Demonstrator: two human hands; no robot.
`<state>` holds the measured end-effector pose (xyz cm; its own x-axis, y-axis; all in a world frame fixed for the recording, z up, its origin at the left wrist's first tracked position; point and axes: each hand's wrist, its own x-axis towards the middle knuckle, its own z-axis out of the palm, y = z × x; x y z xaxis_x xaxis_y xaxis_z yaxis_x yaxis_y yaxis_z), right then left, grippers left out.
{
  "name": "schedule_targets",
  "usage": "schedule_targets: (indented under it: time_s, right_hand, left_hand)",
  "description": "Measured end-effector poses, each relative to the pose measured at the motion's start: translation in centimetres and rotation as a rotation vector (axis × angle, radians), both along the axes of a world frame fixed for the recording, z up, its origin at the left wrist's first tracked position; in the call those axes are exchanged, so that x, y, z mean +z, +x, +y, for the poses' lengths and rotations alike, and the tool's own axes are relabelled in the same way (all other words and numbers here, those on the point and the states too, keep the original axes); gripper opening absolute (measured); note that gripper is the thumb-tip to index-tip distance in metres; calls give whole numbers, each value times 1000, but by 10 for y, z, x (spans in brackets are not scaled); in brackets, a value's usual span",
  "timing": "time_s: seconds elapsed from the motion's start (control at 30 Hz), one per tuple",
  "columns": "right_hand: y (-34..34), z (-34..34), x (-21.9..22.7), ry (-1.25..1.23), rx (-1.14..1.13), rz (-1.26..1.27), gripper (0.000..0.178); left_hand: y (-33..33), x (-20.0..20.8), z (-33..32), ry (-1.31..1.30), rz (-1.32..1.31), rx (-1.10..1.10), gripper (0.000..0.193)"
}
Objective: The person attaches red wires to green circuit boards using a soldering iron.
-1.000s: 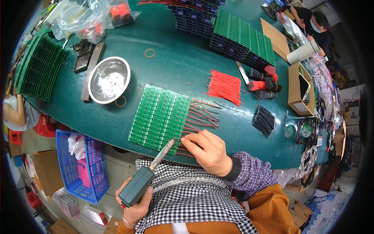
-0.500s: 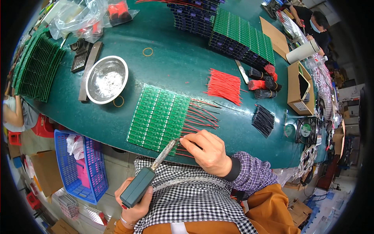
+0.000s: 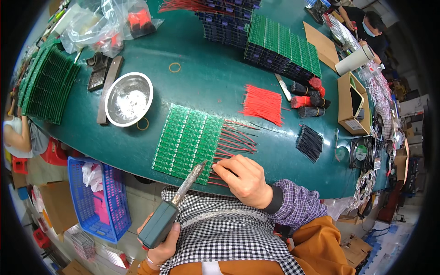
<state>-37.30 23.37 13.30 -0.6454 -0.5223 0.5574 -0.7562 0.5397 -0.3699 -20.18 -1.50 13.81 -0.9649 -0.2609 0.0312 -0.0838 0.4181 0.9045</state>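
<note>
My left hand (image 3: 168,243) is wrapped round the dark green handle of a soldering iron (image 3: 158,223). The iron's tip rests at or just above the right part of a green circuit board panel (image 3: 188,137), a little left of my right fingertips. At the panel's lower right edge my right hand (image 3: 247,181) is closed in a pinch on a thin wire, mostly hidden by the fingers. Several red and black wires (image 3: 236,140) stick out to the right from that same edge, above and below my fingertips.
Beyond the panel lie a pile of red wires (image 3: 262,105), a pile of black wires (image 3: 310,143) and bundled wires (image 3: 311,112). A metal bowl (image 3: 150,98) stands at left. Stacked boards (image 3: 284,43) are at the back, a small fan (image 3: 362,152) at right, a blue basket (image 3: 98,201) below the table's edge.
The iron's tip has drawn back left from my right fingertips, over the panel. My right hand stays at the panel's edge. The whole view has shifted slightly.
</note>
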Motion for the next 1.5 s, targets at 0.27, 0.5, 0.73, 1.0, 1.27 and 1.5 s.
schedule_targets:
  time_s: [0.27, 0.5, 0.73, 1.0, 1.27, 1.5]
  right_hand:
    - [7, -1, -3, -62, -18, -7, 25]
    - [6, 5, -4, -82, 49, 36, 23]
    - [-30, 50, 0, -91, -242, 129, 26]
    - [-56, 75, -12, -115, -392, -63, 14]
    - [-58, 67, -14, 19, -363, -6, 13]
    - [-47, 67, -11, 204, -397, 152, 14]
  left_hand:
    - [13, -14, 2, 355, -147, 291, 35]
    - [12, -31, 5, 397, -30, 270, 39]
    - [-1, -33, 14, 393, 135, 228, 37]
    - [-6, -36, 9, 330, 42, 110, 35]
    - [-32, -5, 9, 247, 87, -53, 31]
    - [-31, -75, -4, -702, 411, -220, 39]
